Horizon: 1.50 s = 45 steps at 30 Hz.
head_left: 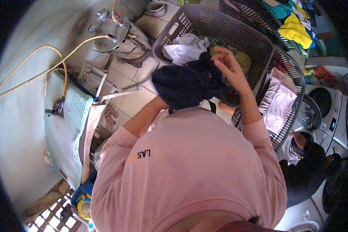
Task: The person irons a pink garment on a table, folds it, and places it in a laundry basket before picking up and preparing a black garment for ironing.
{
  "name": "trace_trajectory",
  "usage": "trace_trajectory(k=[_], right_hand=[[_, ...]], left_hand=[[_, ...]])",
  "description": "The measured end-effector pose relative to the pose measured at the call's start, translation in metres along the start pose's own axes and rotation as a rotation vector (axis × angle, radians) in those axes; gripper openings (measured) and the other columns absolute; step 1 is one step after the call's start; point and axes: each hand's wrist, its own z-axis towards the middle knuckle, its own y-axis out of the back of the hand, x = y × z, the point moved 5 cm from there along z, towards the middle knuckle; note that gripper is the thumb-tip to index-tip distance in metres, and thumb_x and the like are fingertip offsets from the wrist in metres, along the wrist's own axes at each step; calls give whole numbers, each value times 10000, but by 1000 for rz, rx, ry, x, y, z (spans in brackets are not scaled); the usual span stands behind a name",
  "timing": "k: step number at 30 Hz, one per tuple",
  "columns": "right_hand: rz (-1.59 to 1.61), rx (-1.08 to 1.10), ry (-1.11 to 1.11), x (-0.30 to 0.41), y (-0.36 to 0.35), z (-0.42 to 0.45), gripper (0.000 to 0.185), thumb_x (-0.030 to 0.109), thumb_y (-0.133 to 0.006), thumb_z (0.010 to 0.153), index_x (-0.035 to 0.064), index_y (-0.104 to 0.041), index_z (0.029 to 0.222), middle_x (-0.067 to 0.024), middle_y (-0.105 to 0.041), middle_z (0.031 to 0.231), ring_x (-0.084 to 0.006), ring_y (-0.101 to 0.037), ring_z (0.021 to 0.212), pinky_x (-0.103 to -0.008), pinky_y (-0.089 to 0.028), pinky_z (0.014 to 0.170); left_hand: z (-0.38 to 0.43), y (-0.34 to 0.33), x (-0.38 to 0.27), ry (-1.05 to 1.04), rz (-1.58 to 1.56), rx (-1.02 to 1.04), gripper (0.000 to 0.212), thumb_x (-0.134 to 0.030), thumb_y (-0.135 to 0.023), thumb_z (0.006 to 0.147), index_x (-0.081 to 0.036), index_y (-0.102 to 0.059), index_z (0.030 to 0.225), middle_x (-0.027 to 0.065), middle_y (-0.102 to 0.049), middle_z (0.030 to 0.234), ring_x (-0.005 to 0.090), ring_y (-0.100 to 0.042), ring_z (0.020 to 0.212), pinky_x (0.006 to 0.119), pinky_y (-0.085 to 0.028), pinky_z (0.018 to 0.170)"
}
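Dark, bunched-up cloth [188, 84] lies in front of my body, partly over the near rim of a large brown plastic laundry basket [235, 21]. The cloth hides my left hand; only the forearm shows, running under it. Above the basket is my right hand [226, 62], its fingers apart and slightly curled, beside the dark cloth with nothing seen in it. In the basket lie a crumpled white cloth [187, 48] and a green-and-yellow patterned cloth [242, 59].
Folded light clothes [278, 101] fill a dark basket at right. A co-worker [304, 174] bends by front-loading washers [322, 101]. At left stand an ironing board [66, 107] with an iron [58, 108], and a metal boiler tank [119, 37] with hoses.
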Motion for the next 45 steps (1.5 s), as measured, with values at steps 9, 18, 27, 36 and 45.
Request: trace_trajectory(k=[9, 18, 27, 36, 45], right_hand=[[-77, 722, -271, -68, -96, -31, 491, 237, -492, 828, 45, -334, 1251, -105, -336, 1295, -199, -307, 1192, -290, -212, 993], [-229, 495, 126, -1, -152, 57, 338, 308, -612, 742, 10, -571, 896, -88, -556, 896, -173, -511, 858, -282, -387, 772], [-336, 1148, 158, -13, -347, -13, 771, 339, -692, 659, -8, -317, 1237, -174, -413, 1225, -231, -396, 1126, -343, -288, 952], [253, 634, -660, -33, -441, -8, 406, 295, -568, 713, 16, -540, 1006, -81, -592, 917, -206, -577, 796, -326, -455, 745], [630, 418, -717, -10, -442, -16, 385, 274, -530, 744, 31, -516, 1041, -92, -563, 989, -231, -552, 889, -355, -443, 781]], left_hand=[[-129, 133, -52, 159, -967, -781, 381, -254, -525, 788, -61, -476, 1114, 86, -512, 1107, 245, -483, 1010, 394, -366, 900], [-244, 198, -97, 113, -785, -1594, 476, -355, -489, 776, -52, -448, 1140, 108, -498, 1127, 274, -461, 1029, 400, -322, 938], [-249, 177, -53, 231, -1164, -1397, 311, -289, -488, 802, -33, -553, 966, 87, -603, 873, 205, -583, 792, 326, -458, 772], [-472, 306, 45, 852, 254, -1127, 484, -364, -598, 739, -22, -499, 1067, 135, -584, 944, 224, -557, 865, 320, -432, 738], [-598, 396, 89, 1256, 1225, -641, 310, -88, -472, 749, -127, -462, 1057, 89, -485, 1099, 267, -483, 998, 394, -410, 802]])
